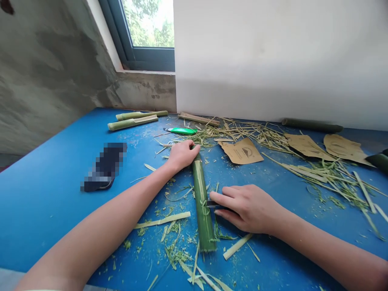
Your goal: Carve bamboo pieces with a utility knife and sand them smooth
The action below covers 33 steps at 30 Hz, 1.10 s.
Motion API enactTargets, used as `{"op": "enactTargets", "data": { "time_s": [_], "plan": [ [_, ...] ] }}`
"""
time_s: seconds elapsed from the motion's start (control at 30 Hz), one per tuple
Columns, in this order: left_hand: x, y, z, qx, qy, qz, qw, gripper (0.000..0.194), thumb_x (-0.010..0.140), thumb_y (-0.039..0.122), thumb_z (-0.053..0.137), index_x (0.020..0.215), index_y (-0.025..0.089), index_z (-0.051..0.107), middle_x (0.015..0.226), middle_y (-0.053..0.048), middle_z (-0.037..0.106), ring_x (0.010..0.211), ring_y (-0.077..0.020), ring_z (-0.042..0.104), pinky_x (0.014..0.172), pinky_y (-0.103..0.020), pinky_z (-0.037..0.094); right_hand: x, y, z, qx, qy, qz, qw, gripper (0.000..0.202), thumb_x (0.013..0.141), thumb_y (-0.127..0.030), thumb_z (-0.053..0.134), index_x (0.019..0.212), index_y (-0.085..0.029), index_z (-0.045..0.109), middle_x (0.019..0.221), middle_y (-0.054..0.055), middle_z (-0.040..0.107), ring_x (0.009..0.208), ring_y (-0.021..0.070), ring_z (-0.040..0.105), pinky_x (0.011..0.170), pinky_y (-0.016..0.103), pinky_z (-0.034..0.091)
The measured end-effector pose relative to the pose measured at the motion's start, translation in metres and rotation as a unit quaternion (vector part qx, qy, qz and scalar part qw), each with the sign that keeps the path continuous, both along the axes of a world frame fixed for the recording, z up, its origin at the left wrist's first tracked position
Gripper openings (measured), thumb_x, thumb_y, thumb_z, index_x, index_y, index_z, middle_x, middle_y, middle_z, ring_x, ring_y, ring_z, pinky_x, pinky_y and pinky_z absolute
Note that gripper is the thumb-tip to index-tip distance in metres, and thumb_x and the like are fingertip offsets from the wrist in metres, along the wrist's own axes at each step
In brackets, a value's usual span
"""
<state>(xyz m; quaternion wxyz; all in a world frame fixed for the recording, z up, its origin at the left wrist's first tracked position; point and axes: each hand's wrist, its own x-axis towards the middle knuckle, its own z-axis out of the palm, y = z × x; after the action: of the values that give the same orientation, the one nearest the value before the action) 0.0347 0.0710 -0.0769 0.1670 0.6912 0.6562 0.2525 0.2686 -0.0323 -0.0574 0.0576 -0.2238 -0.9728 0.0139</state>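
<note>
A green bamboo piece [200, 194] lies lengthwise on the blue table, with a pale scraped strip down its upper part and curled shavings midway along it. My left hand [184, 155] grips its far end. To the right of the bamboo, my right hand [248, 206] is closed on a dark, narrow tool [212, 204] whose tip meets the bamboo's surface at the shavings. Most of that tool is hidden by my fingers. Beyond my left hand lies a green utility knife [182, 131].
A dark blurred object [104, 167] rests at the left. Two cut bamboo pieces [133, 122] lie at the back left, a dark bamboo tube [312, 125] at the back right. Brown paper [241, 152] and bamboo strips [321, 173] are scattered right. A white board [273, 60] stands behind.
</note>
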Motion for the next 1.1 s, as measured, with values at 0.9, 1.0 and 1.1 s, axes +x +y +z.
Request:
{"op": "enactTargets", "data": {
  "time_s": [0.9,1.0,1.1],
  "plan": [
    [-0.014,0.011,-0.002,0.009,0.029,0.037,0.999,0.029,0.087,0.041,0.058,0.107,0.02,0.063,0.104,-0.009,0.073,0.097,-0.0281,0.066,0.085,-0.036,0.045,0.007,0.002,0.008,0.056,0.056,0.028,0.996,0.034,0.108,-0.044,0.038,0.122,-0.022,0.06,0.081,0.002,0.064,0.065,0.0167,0.056,0.055,0.034,0.022],
    [-0.005,0.006,-0.001,0.019,0.038,0.027,0.999,0.029,0.086,0.04,0.059,0.106,0.02,0.063,0.105,-0.01,0.073,0.099,-0.0286,0.065,0.089,-0.037,0.044,0.011,0.019,0.004,0.07,0.072,-0.077,0.992,0.036,0.108,-0.043,0.038,0.127,-0.022,0.06,0.085,0.003,0.068,0.066,0.0168,0.058,0.056,0.033,0.022],
    [0.01,-0.004,0.0,0.022,0.028,-0.001,0.999,0.03,0.085,0.039,0.061,0.107,0.02,0.064,0.105,-0.009,0.072,0.101,-0.0283,0.065,0.091,-0.038,0.044,0.008,0.027,-0.002,0.053,0.064,-0.143,0.986,0.038,0.108,-0.046,0.038,0.13,-0.023,0.06,0.091,0.004,0.071,0.069,0.0176,0.061,0.057,0.032,0.023]
  ]
}}
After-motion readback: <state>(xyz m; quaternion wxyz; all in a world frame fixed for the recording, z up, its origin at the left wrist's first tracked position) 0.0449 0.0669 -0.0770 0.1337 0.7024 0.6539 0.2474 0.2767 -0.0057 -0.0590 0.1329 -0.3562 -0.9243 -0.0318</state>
